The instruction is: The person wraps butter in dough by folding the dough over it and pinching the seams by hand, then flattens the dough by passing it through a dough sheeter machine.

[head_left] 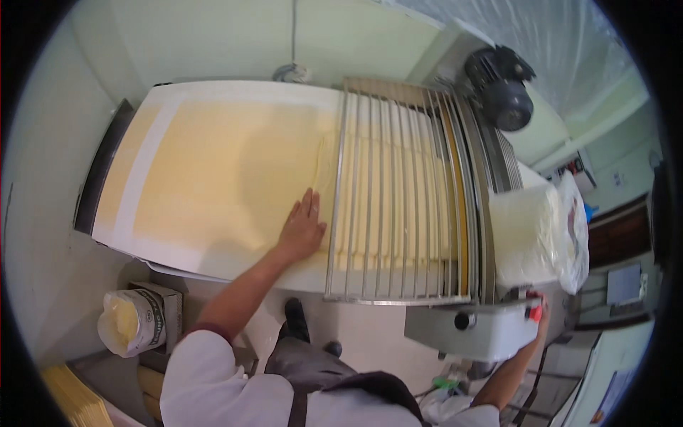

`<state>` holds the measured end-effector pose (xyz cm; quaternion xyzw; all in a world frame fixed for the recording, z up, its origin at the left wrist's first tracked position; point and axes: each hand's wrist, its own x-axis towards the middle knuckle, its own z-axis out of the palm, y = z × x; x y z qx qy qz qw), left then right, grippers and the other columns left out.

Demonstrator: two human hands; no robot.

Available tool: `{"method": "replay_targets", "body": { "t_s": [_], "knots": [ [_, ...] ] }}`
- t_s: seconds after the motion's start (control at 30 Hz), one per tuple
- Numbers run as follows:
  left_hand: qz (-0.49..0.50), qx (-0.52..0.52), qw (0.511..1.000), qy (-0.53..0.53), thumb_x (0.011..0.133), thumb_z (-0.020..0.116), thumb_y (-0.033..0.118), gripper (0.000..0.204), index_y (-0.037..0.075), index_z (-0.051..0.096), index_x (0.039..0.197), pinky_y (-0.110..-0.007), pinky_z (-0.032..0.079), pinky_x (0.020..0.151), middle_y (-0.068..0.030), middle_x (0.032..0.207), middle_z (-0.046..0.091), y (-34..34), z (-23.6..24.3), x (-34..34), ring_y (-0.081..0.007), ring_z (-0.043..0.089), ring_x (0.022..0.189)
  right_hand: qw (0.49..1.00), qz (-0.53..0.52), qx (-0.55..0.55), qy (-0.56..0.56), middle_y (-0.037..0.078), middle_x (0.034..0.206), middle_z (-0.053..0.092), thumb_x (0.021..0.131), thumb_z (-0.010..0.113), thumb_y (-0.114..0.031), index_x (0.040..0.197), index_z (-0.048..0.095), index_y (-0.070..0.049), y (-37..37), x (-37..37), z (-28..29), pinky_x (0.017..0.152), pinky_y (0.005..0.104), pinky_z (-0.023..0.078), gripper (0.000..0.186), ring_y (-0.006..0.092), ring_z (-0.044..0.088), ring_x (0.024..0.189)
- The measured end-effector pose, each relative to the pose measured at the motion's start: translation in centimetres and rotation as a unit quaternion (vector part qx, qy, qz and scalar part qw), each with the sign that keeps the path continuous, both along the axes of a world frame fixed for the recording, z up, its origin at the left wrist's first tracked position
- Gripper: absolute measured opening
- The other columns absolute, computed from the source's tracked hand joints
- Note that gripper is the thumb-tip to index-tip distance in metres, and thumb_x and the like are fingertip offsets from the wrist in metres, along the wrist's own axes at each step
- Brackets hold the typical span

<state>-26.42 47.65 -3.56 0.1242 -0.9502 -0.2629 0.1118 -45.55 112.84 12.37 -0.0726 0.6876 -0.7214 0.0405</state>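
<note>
A pale yellow sheet of dough (326, 160) lies on the cream conveyor belt (206, 156) of a dough sheeter. Most of it runs under the metal bar guard (398, 302) toward the rollers. My left hand (304, 229) rests by the dough's near left edge, just left of the guard, with its fingers stretched out and nothing held. At the right end of the grey control box (455, 334), my right hand (544, 312) is beside a red button (533, 312). The box hides much of that hand, so its grip does not show.
A black motor (501, 89) sits at the back right. Clear plastic bags with white contents (526, 231) stand right of the rollers. Below the belt's left end are an opened sack (131, 324) and a box (171, 313). Stacked yellow sheets (75, 398) lie lower left.
</note>
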Motion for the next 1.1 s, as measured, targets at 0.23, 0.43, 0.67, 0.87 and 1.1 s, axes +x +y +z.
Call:
{"method": "replay_targets", "body": {
  "t_s": [0.23, 0.43, 0.67, 0.87, 1.1],
  "knots": [
    [-0.293, 0.094, 0.951, 0.031, 0.091, 0.05, 0.012, 0.055, -0.001, 0.034, 0.142, -0.045, 0.031, 0.111, -0.0244, 0.147, 0.031, 4.9, 1.2, 5.3, -0.0395, 0.035, 0.133, 0.987, 0.053, 0.139, 0.053, 0.009, 0.097, 0.063, 0.094, 0.047, -0.037, 0.102, 0.062, -0.001, -0.3, -1.0, 1.3, 0.084, 0.0309, 0.045, 0.04, 0.0178, 0.058, 0.09],
    [0.093, 0.098, 0.972, 0.194, 0.095, 0.049, 0.012, 0.028, 0.0, 0.058, 0.119, -0.041, 0.037, 0.104, -0.0205, 0.124, 0.057, 6.5, 1.6, 11.4, -0.0346, 0.051, 0.121, 0.995, 0.049, 0.083, 0.032, 0.006, 0.094, 0.062, 0.094, 0.05, -0.035, 0.103, 0.061, -0.001, 0.0, 0.4, 2.5, 0.081, 0.0258, 0.045, 0.037, 0.0135, 0.057, 0.086],
    [0.319, 0.161, 0.862, 0.36, 0.096, 0.053, 0.016, 0.027, -0.002, 0.059, 0.114, -0.036, 0.041, 0.097, -0.0138, 0.114, 0.062, 27.3, 3.8, 17.3, -0.0232, 0.056, 0.109, 0.991, 0.082, 0.102, 0.035, 0.002, 0.095, 0.059, 0.097, 0.047, -0.031, 0.108, 0.06, -0.007, -0.1, -0.6, 1.4, 0.084, 0.0252, 0.042, 0.03, 0.0116, 0.053, 0.089],
    [0.118, 0.342, 0.921, 0.145, 0.091, 0.063, 0.023, 0.028, 0.0, 0.063, 0.106, -0.032, 0.047, 0.087, -0.0123, 0.103, 0.065, 49.0, 5.6, 12.0, -0.0167, 0.06, 0.097, 0.953, 0.156, 0.161, 0.204, 0.012, 0.095, 0.056, 0.099, 0.041, -0.022, 0.11, 0.055, -0.004, -0.2, -1.1, 0.9, 0.083, 0.0303, 0.042, 0.026, 0.0199, 0.053, 0.09],
    [0.268, 0.391, 0.856, 0.205, 0.084, 0.071, 0.024, 0.027, -0.002, 0.065, 0.091, -0.032, 0.051, 0.066, -0.0083, 0.077, 0.066, 64.3, -0.1, 4.9, -0.0166, 0.064, 0.071, 0.659, 0.5, 0.187, 0.53, 0.02, 0.119, 0.056, 0.084, 0.05, -0.004, 0.113, 0.058, 0.0, -0.5, 0.8, 6.5, 0.102, 0.0431, 0.041, 0.03, 0.0353, 0.052, 0.116]
  ]
}}
